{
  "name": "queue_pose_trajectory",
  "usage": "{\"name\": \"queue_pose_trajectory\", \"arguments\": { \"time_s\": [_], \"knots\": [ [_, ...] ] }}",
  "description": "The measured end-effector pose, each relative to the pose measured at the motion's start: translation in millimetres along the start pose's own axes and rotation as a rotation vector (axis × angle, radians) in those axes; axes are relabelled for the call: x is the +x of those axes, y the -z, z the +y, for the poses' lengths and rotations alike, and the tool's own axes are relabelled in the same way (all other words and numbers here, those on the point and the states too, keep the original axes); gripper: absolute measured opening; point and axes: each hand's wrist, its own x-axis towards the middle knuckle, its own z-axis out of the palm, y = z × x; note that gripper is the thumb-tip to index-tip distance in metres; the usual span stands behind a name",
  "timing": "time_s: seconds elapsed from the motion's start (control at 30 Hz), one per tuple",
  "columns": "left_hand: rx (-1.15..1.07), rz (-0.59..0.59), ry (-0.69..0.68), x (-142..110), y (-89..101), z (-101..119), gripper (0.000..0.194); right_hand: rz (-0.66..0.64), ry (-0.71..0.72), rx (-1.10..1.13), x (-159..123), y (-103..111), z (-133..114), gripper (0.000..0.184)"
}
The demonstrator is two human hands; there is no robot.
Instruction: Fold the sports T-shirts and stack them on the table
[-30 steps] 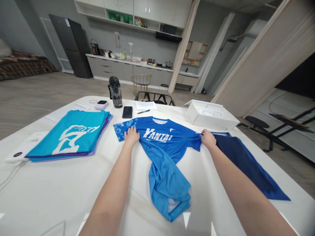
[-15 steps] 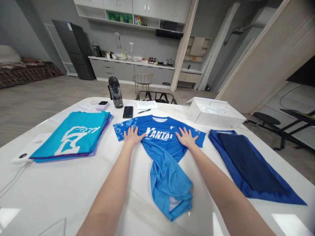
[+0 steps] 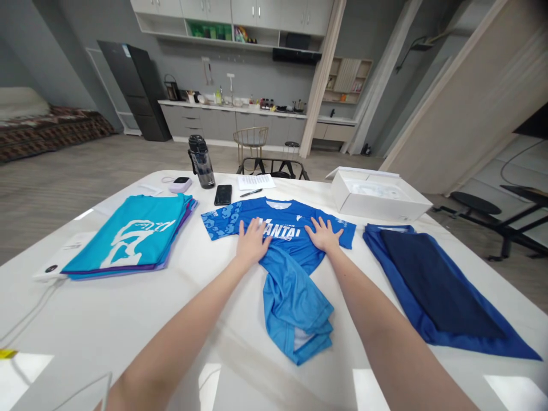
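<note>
A blue short-sleeved T-shirt [image 3: 282,214] with white "YANTAI" lettering lies on the white table, collar away from me. Its upper part is spread, while the lighter blue lower part is bunched and twisted toward me. My left hand [image 3: 252,241] rests on the chest with fingers spread, covering the first letters. On the other side of the chest, near the sleeve, my right hand [image 3: 324,234] lies flat with its fingers apart. Neither hand grips the cloth.
Left stands a stack of folded turquoise and purple shirts [image 3: 141,228] over a white power strip [image 3: 49,268]. Folded dark blue garments [image 3: 436,285] lie right. Along the far side are a water bottle [image 3: 201,162], phone [image 3: 223,195], paper [image 3: 257,182], pen [image 3: 251,193] and open white box [image 3: 377,200].
My left hand has slid right and slightly toward me across the chest, from beside the lettering onto it. The left sleeve has shifted a little. My right hand stays nearly in place.
</note>
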Motion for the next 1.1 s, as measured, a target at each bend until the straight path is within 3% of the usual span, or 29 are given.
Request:
{"name": "queue_pose_trajectory", "arguments": {
  "time_s": [0.1,0.17,0.33,0.47,0.67,0.83,0.93,1.03,1.1],
  "knots": [
    [-0.099,-0.083,-0.158,-25.0,-5.0,46.2,0.064,0.013,-0.001,0.011,-2.8,1.9,-2.3,0.076],
    [-0.125,-0.177,-0.161,-38.2,-12.7,63.5,0.067,0.068,-0.009,0.004,-7.8,4.1,-5.5,0.074],
    [-0.099,-0.192,-0.149,-50.2,-26.1,67.2,0.063,0.374,0.017,-0.055,-29.8,12.6,-14.8,0.064],
    [-0.074,-0.208,-0.152,-47.8,-24.6,64.7,0.064,0.434,0.033,-0.02,-55.1,17.3,-22.1,0.052],
    [-0.065,-0.227,-0.151,-46.3,-23.7,67.0,0.064,0.304,0.265,0.106,-124.0,13.6,-28.6,0.036],
    [-0.067,-0.222,-0.147,-47.0,-23.1,66.5,0.062,0.139,0.214,0.176,-190.3,10.2,-9.4,0.042],
    [-0.059,-0.196,-0.151,-48.3,-15.4,68.3,0.057,0.068,0.174,0.172,-215.2,7.3,2.6,0.041],
    [-0.097,-0.17,-0.337,-53.7,3.2,76.8,0.053,0.055,0.157,0.248,-227.7,6.4,7.3,0.031],
    [-0.193,-0.189,-0.515,-61.1,20.8,86.8,0.062,0.065,0.168,0.439,-234.2,10.9,5.9,0.028]
  ]
}}
